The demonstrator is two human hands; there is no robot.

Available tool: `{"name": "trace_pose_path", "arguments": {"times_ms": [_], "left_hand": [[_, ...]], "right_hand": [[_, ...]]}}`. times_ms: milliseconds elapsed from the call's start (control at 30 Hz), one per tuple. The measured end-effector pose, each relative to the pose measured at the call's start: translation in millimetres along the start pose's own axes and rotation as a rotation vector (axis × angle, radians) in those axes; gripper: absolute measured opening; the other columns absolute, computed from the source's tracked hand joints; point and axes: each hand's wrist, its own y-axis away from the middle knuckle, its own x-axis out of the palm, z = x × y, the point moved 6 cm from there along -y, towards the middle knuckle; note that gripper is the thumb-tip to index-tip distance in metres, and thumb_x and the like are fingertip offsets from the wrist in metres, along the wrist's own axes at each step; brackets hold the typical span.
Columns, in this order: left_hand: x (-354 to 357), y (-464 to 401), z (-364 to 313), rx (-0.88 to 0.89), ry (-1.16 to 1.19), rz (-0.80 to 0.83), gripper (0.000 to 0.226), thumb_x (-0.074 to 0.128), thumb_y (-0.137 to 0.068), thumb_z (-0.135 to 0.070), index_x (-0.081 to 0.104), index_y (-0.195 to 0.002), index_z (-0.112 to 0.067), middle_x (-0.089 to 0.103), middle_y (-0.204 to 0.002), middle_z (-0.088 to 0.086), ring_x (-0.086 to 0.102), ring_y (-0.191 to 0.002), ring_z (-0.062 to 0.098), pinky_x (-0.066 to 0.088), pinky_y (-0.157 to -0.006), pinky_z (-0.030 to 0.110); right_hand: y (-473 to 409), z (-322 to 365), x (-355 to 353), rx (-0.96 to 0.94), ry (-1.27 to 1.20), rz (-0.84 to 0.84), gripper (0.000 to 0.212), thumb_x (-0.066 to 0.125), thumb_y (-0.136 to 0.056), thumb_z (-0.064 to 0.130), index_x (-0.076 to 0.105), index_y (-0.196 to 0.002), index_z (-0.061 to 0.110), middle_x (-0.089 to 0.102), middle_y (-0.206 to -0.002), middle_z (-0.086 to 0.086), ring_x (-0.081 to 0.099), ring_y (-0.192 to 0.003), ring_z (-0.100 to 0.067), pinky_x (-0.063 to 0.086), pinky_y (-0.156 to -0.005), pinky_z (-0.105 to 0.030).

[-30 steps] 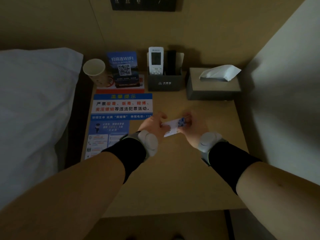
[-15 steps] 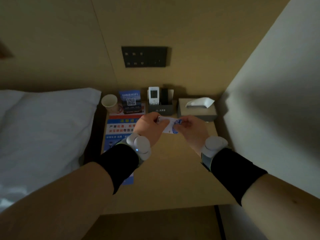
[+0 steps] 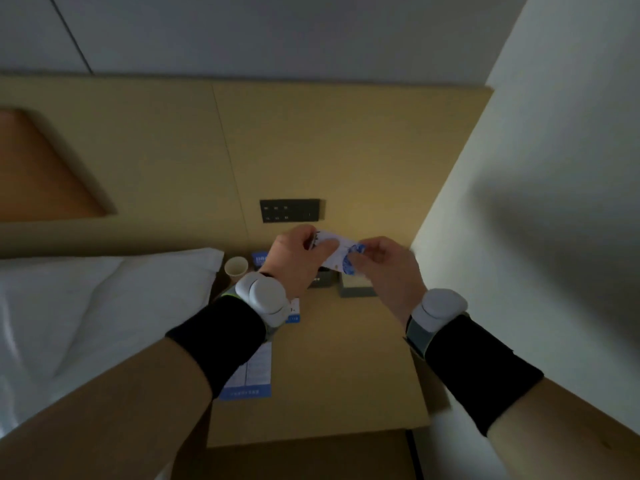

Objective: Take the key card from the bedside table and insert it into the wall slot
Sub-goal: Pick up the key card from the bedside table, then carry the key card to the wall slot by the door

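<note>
Key card [image 3: 337, 252]: held in the air between both hands, above the far end of the bedside table [image 3: 346, 358]; white with blue print, tilted down toward 4 o'clock.
Left hand [image 3: 298, 261]: clenched on the card's upper-left end, thumb laid over its face.
Right hand [image 3: 381, 268]: pinched on the card's lower-right end at its blue print.
Grip relation: the card's middle is left bare between the two hands.
Switch panel [image 3: 292, 210]: dark, set in the wall at 11 o'clock from the card, just above it.
Paper cup [image 3: 236, 266]: at 9 o'clock of the left hand, beside the pillow [image 3: 104, 306].
Boxes behind the hands: largely hidden, possibly a holder and a tissue box.
</note>
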Motion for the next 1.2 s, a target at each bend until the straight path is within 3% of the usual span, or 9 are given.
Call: {"name": "trace_pose_path", "arguments": {"times_ms": [100, 267, 433, 567, 700, 833, 933, 1100, 1200], "left_hand": [[-21, 0, -43, 0.071, -0.032, 0.002, 0.040, 0.064, -0.093, -0.040, 0.053, -0.074, -0.006, 0.050, -0.064, 0.006, 0.043, -0.053, 0.016, 0.037, -0.051, 0.029], [-59, 8, -122, 0.164, -0.075, -0.022, 0.042, 0.062, -0.094, -0.041, 0.042, -0.069, -0.015, 0.042, -0.063, 0.004, 0.038, -0.051, 0.015, 0.033, -0.050, 0.027], [-84, 20, -175, 0.123, -0.154, -0.098, 0.056, 0.047, -0.089, -0.068, 0.054, -0.067, -0.017, 0.045, -0.051, -0.006, 0.039, -0.033, 0.006, 0.034, -0.040, 0.020], [-96, 27, -221, 0.117, -0.262, -0.112, 0.065, 0.034, -0.090, -0.071, 0.051, -0.068, -0.013, 0.038, -0.053, -0.001, 0.038, -0.046, 0.019, 0.035, -0.049, 0.029], [-95, 36, -263, 0.051, -0.018, -0.066, 0.071, 0.035, -0.079, -0.080, 0.063, -0.084, -0.015, 0.071, -0.062, 0.001, 0.058, -0.042, 0.016, 0.045, -0.051, 0.028], [-91, 40, -293, 0.095, 0.154, -0.020, 0.071, 0.044, -0.075, -0.073, 0.068, -0.091, -0.009, 0.074, -0.064, 0.004, 0.067, -0.046, 0.020, 0.047, -0.042, 0.025], [-92, 48, -312, 0.177, 0.247, 0.005, 0.040, 0.054, -0.079, -0.048, 0.071, -0.076, -0.011, 0.072, -0.057, 0.006, 0.062, -0.044, 0.024, 0.046, -0.045, 0.029], [-98, 74, -322, 0.262, 0.228, 0.028, 0.016, 0.051, -0.079, -0.029, 0.053, -0.089, -0.017, 0.067, -0.045, -0.007, 0.056, -0.037, 0.013, 0.042, -0.039, 0.026], [-96, 101, -330, 0.327, 0.234, 0.118, 0.022, 0.050, -0.075, -0.034, 0.054, -0.089, -0.017, 0.068, -0.047, -0.006, 0.056, -0.036, 0.012, 0.041, -0.036, 0.024]], "right_hand": [[3, 42, -20, -0.027, -0.017, -0.014, 0.011, 0.076, -0.085, 0.017, 0.071, -0.094, 0.014, 0.076, -0.084, -0.005, 0.071, -0.076, -0.013, 0.057, -0.069, -0.027], [13, 114, -62, -0.101, -0.043, -0.009, 0.009, 0.077, -0.083, 0.016, 0.069, -0.083, 0.021, 0.073, -0.064, 0.008, 0.066, -0.059, -0.003, 0.049, -0.056, -0.018], [23, 168, -101, -0.197, -0.049, -0.067, 0.011, 0.075, -0.082, 0.016, 0.068, -0.078, 0.023, 0.073, -0.073, -0.005, 0.064, -0.067, -0.015, 0.053, -0.064, -0.030], [31, 209, -127, -0.302, -0.035, -0.143, 0.012, 0.075, -0.082, 0.018, 0.067, -0.077, 0.025, 0.067, -0.070, 0.008, 0.058, -0.056, 0.007, 0.043, -0.052, -0.006], [50, 247, -153, -0.423, -0.042, -0.238, 0.012, 0.074, -0.083, 0.019, 0.067, -0.077, 0.026, 0.066, -0.072, 0.015, 0.058, -0.062, 0.011, 0.041, -0.056, -0.003], [78, 274, -161, -0.590, 0.046, -0.301, 0.007, 0.073, -0.088, 0.024, 0.067, -0.084, 0.026, 0.067, -0.076, 0.017, 0.061, -0.071, 0.004, 0.042, -0.064, -0.004], [107, 288, -167, -0.650, 0.089, -0.341, 0.010, 0.076, -0.087, 0.027, 0.067, -0.085, 0.032, 0.067, -0.080, 0.018, 0.061, -0.076, 0.000, 0.042, -0.065, -0.007], [161, 304, -170, -0.686, 0.274, -0.341, 0.022, 0.078, -0.080, 0.022, 0.068, -0.093, 0.036, 0.057, -0.089, 0.046, 0.054, -0.084, 0.012, 0.040, -0.069, -0.004], [201, 306, -174, -0.641, 0.305, -0.359, 0.031, 0.068, -0.079, 0.010, 0.069, -0.102, 0.029, 0.063, -0.098, 0.025, 0.057, -0.092, 0.003, 0.045, -0.075, -0.012]]}}
